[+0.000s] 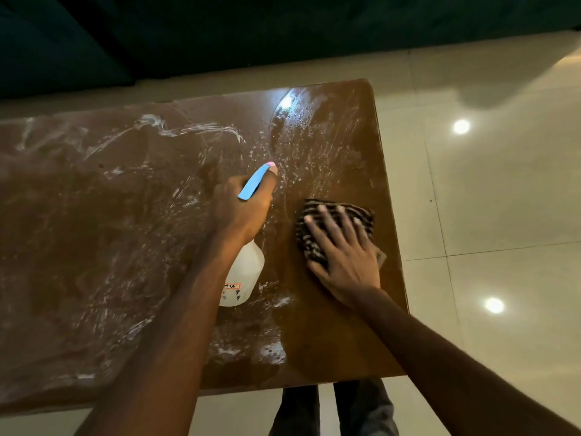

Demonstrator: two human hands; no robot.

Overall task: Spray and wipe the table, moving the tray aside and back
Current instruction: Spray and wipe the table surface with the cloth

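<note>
Brown table point(94, 247) wet, foam streaks point(188, 129) left and far; tray not in view. White spray bottle point(245, 272) gripped by curled left hand point(242, 209); right hand point(342, 256), fingers spread flat, presses striped cloth point(361, 215) near right edge. Risk: cloth likely skids off the slick edge.

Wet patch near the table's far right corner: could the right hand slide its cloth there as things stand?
Probably yes: the right hand lies flat on the cloth, and only bare table separates it from the wet patch.
</note>
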